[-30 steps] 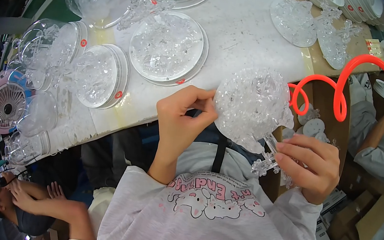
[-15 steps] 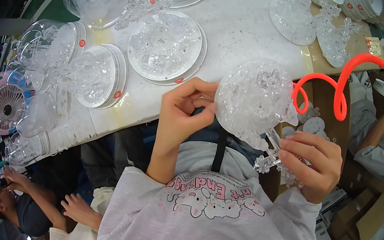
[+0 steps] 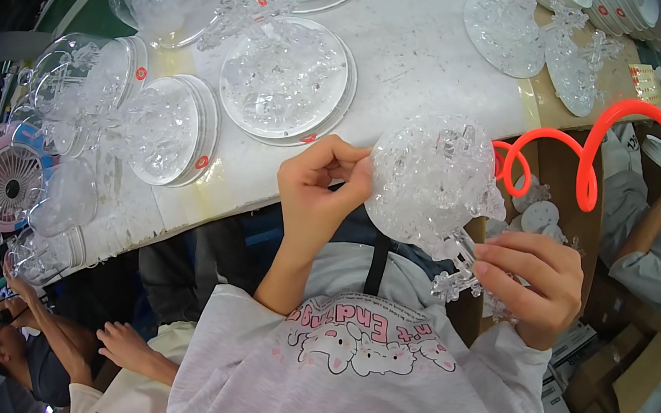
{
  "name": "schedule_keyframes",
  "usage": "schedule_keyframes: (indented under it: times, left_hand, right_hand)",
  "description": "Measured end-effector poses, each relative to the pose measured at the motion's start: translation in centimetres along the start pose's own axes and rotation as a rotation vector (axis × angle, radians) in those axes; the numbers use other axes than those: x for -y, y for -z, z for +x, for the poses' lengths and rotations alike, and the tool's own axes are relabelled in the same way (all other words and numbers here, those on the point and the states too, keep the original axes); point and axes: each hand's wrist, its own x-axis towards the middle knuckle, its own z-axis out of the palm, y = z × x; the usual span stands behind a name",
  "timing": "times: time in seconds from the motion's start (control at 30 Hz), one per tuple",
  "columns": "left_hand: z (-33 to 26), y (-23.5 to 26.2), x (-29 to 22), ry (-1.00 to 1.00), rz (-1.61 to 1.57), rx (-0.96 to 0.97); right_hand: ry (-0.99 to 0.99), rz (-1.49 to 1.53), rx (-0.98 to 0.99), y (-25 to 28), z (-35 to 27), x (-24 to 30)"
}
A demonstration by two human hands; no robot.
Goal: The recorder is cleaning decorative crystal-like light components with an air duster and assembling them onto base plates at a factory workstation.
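just off the table's near edge, above the lap, a clear crystal-like plastic ball (image 3: 433, 179) is held, bumpy & faceted all over, w/ a stem ending in a small snowflake-shaped piece (image 3: 455, 285). the left hand (image 3: 317, 196) is pinched shut on the ball's left side, thumb & fingertips pressed to the surface. the right hand (image 3: 529, 285) is curled closed round the stem below the ball. on the white table (image 3: 419, 58), shallow round clear trays (image 3: 285, 78) are laid out, heaped w/ more clear sparkly parts; further flat snowflake pieces (image 3: 571, 59) lie at the far right. a coiled orange-red hose (image 3: 591, 159) is seen just right of the ball. a pink fan (image 3: 1, 177) stands at far left. other people's arms are seen lower left and right.
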Motion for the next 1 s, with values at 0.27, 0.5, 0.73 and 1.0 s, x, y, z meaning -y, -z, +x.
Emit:
schedule_keyframes:
  times: [0.27, 0.5, 0.73, 1.0]
  left_hand:
    - [0.3, -0.2, -0.5, 0.043, -0.058, -0.025]
    - [0.6, 1.1, -0.3, 0.057, -0.24, 0.15]
    - [0.8, 1.5, -0.3, 0.116, -0.196, 0.15]
    - [0.8, 1.9, -0.7, 0.142, -0.111, 0.187]
  right_hand:
    - [-0.028, -0.043, -0.051, 0.0, -0.1, 0.3]
    - [0.033, -0.052, -0.05, 0.0, -0.1, 0.0]
    - [0.136, -0.078, 0.017, 0.0, -0.2, 0.2]
    - [0.219, -0.014, 0.087, -0.2, -0.4, 0.5]
